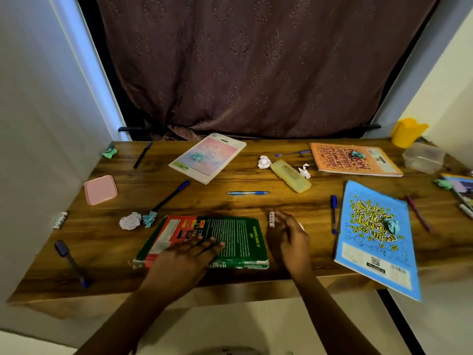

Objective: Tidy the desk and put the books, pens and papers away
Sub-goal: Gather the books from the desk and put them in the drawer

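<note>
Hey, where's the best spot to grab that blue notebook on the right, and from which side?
Pinch the blue notebook by its near edge, coming from the front of the desk: that end hangs past the desk edge, so fingers slip under, thumb on top. The right hand is closer. A teal paper ball lies on its cover, so probably lift it off first.

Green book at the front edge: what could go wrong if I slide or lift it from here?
1. The blue notebook overhangs the front edge of the desk; a bump from the right hand could tip it off.
2. A teal paper ball sits loose on that notebook and may roll off when it is lifted.
3. The left hand rests flat on the green book; the small white cylinder beside it could roll if the book slides right.
</note>
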The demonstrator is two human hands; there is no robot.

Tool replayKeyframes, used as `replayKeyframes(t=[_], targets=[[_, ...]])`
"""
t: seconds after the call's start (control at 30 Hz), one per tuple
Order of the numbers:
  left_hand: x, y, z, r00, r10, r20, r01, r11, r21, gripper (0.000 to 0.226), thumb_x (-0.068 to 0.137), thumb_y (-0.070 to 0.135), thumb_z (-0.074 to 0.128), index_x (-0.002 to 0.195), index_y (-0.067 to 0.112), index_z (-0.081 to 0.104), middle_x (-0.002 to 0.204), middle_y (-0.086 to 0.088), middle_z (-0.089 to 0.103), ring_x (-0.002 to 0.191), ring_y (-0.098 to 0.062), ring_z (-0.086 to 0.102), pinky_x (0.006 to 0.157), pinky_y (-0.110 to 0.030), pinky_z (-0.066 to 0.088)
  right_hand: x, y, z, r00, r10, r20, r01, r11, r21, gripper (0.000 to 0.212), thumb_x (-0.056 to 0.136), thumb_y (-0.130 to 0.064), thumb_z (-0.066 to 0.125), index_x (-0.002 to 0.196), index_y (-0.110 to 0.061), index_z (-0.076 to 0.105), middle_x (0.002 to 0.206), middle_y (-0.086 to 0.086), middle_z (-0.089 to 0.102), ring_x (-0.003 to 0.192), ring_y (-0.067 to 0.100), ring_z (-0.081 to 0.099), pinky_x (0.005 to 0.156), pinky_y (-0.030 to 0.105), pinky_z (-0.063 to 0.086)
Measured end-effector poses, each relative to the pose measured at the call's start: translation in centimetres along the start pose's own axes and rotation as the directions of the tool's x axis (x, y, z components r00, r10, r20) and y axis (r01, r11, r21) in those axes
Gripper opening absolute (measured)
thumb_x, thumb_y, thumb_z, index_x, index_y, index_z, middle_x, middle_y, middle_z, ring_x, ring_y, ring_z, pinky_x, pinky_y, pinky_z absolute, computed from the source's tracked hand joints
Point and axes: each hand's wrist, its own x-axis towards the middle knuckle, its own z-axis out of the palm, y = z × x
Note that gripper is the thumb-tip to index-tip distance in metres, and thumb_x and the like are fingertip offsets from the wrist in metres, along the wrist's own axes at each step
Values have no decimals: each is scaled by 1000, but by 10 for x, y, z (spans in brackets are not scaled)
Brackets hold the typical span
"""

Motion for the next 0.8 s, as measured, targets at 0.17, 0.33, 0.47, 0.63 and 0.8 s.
replayKeyframes(t=[0.17, 0.33, 0.47, 0.63, 0.8], targets=[[20, -14, -47, 997, -52, -56, 49, 997, -58, 40, 80, 46, 42, 114, 31, 56, 81, 5, 73, 62, -8, 68, 44, -17, 46, -26, -27, 15, 966, 225, 130, -257, 895, 365, 42, 94, -7, 50, 132, -23, 46, 125, -16, 53, 121, 5, 48, 104, 28, 42], [44, -32, -91, 846, -533, 13, 434, 674, -598, 8, 93, 36, 54, 99, 34, 59, 70, 8, 67, 58, -9, 63, 53, -21, 41, -26, -51, 34, 912, 247, 329, -402, 700, 589, 55, 94, -8, 50, 142, -21, 28, 138, -9, 42, 116, -4, 45, 81, -2, 39], [48, -40, -77, 462, -748, 477, 488, -234, -841, 9, 86, 37, 62, 87, 29, 59, 70, 2, 72, 62, -19, 70, 65, -38, 54, -28, -58, 45, 888, 210, 408, -440, 645, 625, 45, 93, -27, 55, 135, -25, 40, 130, 4, 59, 114, 19, 60, 92, 30, 53], [25, -24, -25, 343, -685, 643, 476, -463, -748, 15, 90, 36, 59, 103, 27, 58, 96, -13, 71, 82, -36, 69, 74, -51, 55, -30, -59, 45, 834, 345, 431, -523, 741, 421, 42, 94, -23, 54, 132, -29, 38, 105, 4, 67, 82, 22, 71, 76, 41, 59], [1, -4, 27, 475, -743, 472, 765, 85, -638, 53, 90, 37, 57, 138, 24, 36, 137, -10, 49, 120, -30, 50, 100, -44, 41, -46, -54, 49, 861, 346, 374, -433, 884, 178, 43, 96, -28, 49, 137, -27, 34, 101, -1, 64, 82, 12, 68, 69, 25, 57]])
